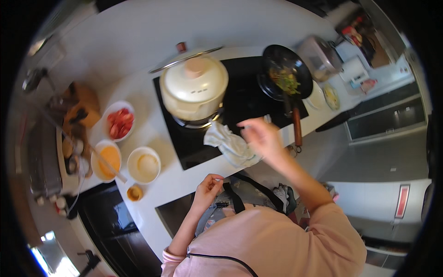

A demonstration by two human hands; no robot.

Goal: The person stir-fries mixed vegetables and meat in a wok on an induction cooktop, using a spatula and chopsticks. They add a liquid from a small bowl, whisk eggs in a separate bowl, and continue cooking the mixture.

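My right hand (261,135), blurred, is over the front of the black cooktop (193,149), beside a crumpled pale cloth (230,145). Its index finger is stretched out, and I see nothing in it. Near the counter's front edge, before my apron (256,194), my left hand (207,190) has its fingers curled in, with no object visible in them. A cream lidded pot (193,91) stands on the left burner. To the right, a black frying pan (271,64) holds chopped green food (287,81), its wooden handle (297,128) pointing towards me.
Left on the counter are bowls of cut tomatoes (120,123) and beaten egg (109,161), a white bowl (144,165) and a small brown-tinted cup (134,193). A glass lid (187,59) leans behind the pot. A plate (315,98) and a clear container (320,57) stand right.
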